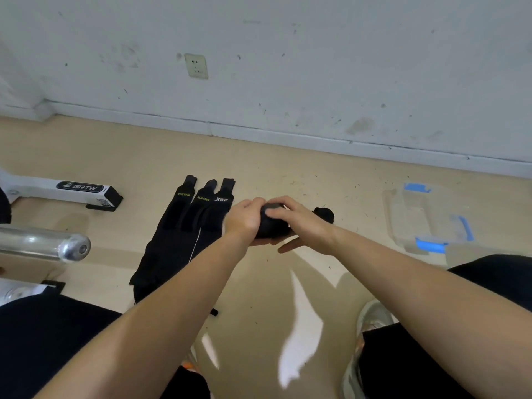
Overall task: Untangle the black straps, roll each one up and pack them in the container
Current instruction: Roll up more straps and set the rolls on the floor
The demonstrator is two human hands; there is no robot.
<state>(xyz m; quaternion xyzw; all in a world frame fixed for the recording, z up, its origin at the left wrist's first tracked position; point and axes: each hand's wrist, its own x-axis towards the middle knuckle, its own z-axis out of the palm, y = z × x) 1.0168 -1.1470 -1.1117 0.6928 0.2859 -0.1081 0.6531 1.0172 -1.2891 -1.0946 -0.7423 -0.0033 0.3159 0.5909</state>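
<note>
Knees in black trousers are framing the bottom edge, with a worn grey sports shoe (pixel 371 321) showing by the right knee on the glossy beige floor (pixel 259 298). Two bare forearms are reaching forward from there and meeting mid-view.

Both hands are holding one black rolled-up fabric strap (pixel 272 228) just above the floor. The left hand (pixel 244 218) is gripping its left end with curled fingers. The right hand (pixel 300 223) is cupping it from the right, fingers lying over the top and thumb showing underneath.

Just left of the hands, three flat black fabric straps (pixel 178 231) are lying side by side on the floor, narrow ends pointing toward the wall; two are showing yellow-green lettering, one white. Just beyond the right hand, a small black bundle of fabric (pixel 324 214) is sitting on the floor.

Farther right, well apart from the hands, a clear plastic container with blue latches (pixel 426 217) is resting on the floor.

At the left edge a shiny silver metal bar (pixel 43 244) is jutting in, and beyond it a white metal frame foot marked BRTW (pixel 77 188) is lying along the floor.

Farthest off, a scuffed white wall (pixel 316 67) is rising from the baseboard, carrying a cream wall socket (pixel 196 66).
</note>
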